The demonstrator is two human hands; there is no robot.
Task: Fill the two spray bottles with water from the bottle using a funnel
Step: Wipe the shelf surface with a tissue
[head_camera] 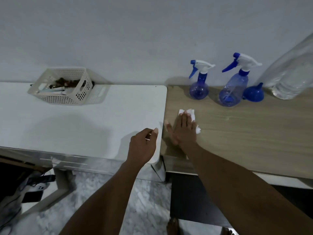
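Spray bottles, the smaller one (199,82) and the taller one (234,85), stand capped at the back of the wooden counter (254,133), with the blue funnel (253,93) touching the taller one and the clear water bottle (291,70) just beyond. A wide sweep could topple them. The right hand (183,128) lies flat, fingers spread, pressing a white tissue (191,116) to the wood; the left hand (144,145), loosely curled and empty as far as shows, rests on the white table (84,119) edge.

Dim bluish light, soft shadows on the tabletops, wide-angle bending at edges, slight blur
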